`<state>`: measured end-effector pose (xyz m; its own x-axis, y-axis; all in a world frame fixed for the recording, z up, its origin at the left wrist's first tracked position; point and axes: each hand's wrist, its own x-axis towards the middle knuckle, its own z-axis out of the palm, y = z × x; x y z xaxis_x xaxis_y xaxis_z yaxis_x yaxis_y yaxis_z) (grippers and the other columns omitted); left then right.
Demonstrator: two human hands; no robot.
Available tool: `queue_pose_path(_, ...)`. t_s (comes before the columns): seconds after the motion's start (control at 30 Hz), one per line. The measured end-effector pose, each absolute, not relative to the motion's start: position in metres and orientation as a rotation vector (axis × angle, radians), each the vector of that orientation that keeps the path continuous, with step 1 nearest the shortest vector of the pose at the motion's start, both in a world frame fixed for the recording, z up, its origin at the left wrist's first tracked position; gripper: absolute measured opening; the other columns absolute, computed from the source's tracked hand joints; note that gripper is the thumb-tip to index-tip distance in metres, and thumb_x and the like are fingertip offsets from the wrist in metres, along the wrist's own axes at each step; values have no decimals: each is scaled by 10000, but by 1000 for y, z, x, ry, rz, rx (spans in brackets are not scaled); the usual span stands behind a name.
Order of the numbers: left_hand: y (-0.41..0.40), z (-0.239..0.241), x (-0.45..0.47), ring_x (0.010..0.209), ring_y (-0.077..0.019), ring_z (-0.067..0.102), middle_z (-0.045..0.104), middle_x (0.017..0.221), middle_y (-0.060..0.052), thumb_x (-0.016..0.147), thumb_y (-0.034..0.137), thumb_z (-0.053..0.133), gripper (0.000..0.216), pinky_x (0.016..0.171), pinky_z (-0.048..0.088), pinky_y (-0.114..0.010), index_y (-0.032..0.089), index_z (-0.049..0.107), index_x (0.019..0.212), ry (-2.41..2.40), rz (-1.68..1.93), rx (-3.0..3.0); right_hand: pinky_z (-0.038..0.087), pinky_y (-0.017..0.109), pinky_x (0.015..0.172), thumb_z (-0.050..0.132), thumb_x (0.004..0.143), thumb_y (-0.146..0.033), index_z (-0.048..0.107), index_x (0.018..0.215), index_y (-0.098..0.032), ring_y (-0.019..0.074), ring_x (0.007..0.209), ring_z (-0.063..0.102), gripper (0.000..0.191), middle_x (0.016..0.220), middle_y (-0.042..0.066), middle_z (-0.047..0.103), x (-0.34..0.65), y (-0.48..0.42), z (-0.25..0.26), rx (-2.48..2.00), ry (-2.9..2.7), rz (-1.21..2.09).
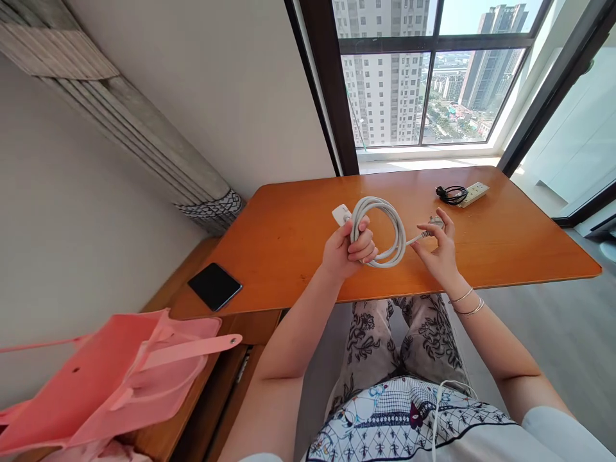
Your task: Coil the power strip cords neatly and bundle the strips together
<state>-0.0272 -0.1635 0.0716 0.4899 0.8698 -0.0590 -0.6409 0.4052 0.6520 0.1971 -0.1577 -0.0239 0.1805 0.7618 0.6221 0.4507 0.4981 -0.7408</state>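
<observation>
Fingers of the left hand [352, 248] grip the left side of the cable coil [400, 236]. Right of the coil, the right hand [439, 251] pinches the plug [436, 221], its lead [412, 241] slanting down-left to the coil.

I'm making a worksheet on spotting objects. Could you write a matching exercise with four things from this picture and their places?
1. White cable coil
2. Black flat device
3. Black cord
4. Pink bag

A. Next to the power strip
B. Off the tabletop, at the picture's lower left
C. In the left hand
D. On the tabletop's left part

Pairs: 1-C, 2-D, 3-A, 4-B
</observation>
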Motion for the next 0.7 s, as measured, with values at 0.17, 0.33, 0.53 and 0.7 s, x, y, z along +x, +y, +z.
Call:
queue_pose_path(0.17,-167,61,-18,295,-59,100,169,415,123,1050,507,370,463,380,270,-202,211,393,694,384,954,677,569,459,968,726,763,-367,230,1504,-444,242,1303,578,895,1492,69,454,162,-159,-29,-818,-1020,927)
queue_pose_path(0.33,-164,53,-14,306,-57,140,202,418,119,1037,498,431,442,391,286,-195,210,411,703,414,1070,725,589,347,745,706,821,-415,340,1374,-435,184,910,729,663,1415,41,599,158,-170,-20,-733,-763,1066)
queue_pose_path(0.53,-154,38,-14,301,-55,155,239,404,116,994,463,529,405,382,293,-193,203,449,694,403,1067,844,585,470,882,651,900,-519,338,1535,-353,245,980,694,727,1244,89,695,170,-184,1,-851,-1139,861)
queue_pose_path(0.7,-157,33,-13,295,-55,146,221,392,123,939,480,586,387,358,290,-195,208,456,696,327,927,958,283,602,1236,706,853,-470,412,1565,-302,340,1506,316,788,1541,104,459,173,-178,20,-954,-1628,615)
